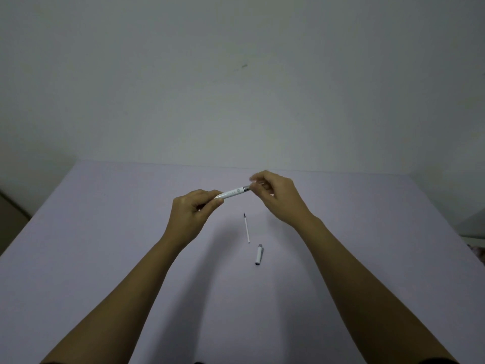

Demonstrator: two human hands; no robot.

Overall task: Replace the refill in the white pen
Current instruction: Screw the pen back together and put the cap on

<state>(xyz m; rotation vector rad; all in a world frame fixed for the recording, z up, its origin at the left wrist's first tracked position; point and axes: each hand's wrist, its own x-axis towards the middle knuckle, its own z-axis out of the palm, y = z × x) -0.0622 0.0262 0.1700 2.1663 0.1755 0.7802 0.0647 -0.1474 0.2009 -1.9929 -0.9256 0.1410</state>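
Observation:
I hold the white pen barrel [232, 193] above the table, nearly level, with a small print on its side. My left hand [193, 211] grips its left end. My right hand [275, 193] pinches the part at the barrel's silver right end; what lies inside those fingers is hidden. A thin white refill [247, 229] with a dark tip lies on the table below the pen, pointing away from me. The white pen cap [259, 255], with a dark end, lies just nearer and to the right of the refill.
The lilac table top [105, 232] fills the lower view, its far edge against a pale wall [236, 88]. A brown object [10, 216] shows at the left edge and a grey one [472, 227] at the right edge.

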